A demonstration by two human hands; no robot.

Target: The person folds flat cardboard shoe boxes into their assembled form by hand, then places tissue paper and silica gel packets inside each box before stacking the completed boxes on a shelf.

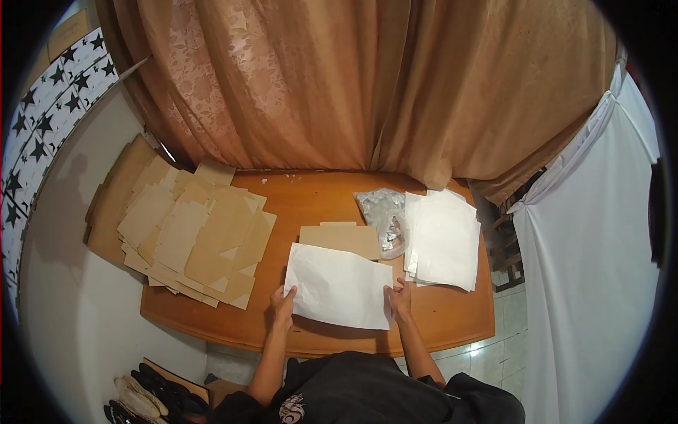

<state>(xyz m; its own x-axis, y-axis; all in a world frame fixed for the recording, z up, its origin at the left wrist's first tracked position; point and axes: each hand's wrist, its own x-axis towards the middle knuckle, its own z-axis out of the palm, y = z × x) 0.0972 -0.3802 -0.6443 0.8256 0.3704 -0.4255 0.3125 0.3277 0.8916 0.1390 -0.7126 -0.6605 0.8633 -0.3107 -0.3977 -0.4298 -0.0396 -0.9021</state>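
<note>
A sheet of white paper (340,288) is held up by its two short sides, slightly bowed. My left hand (282,307) pinches its left edge, and my right hand (399,300) grips the right edge. Behind the sheet lies a flat piece of brown cardboard (339,239), its lower part hidden by the paper. A clear plastic bag (387,219) with small silvery pieces in it rests beside the cardboard. To the right of the bag is a stack of white paper (446,240).
A large loose pile of flat cardboard pieces (198,237) covers the left of the wooden table (311,194). Brown curtains (282,85) hang along the back edge. A white cloth (565,247) hangs at the right, and shoes (152,392) are on the floor at lower left.
</note>
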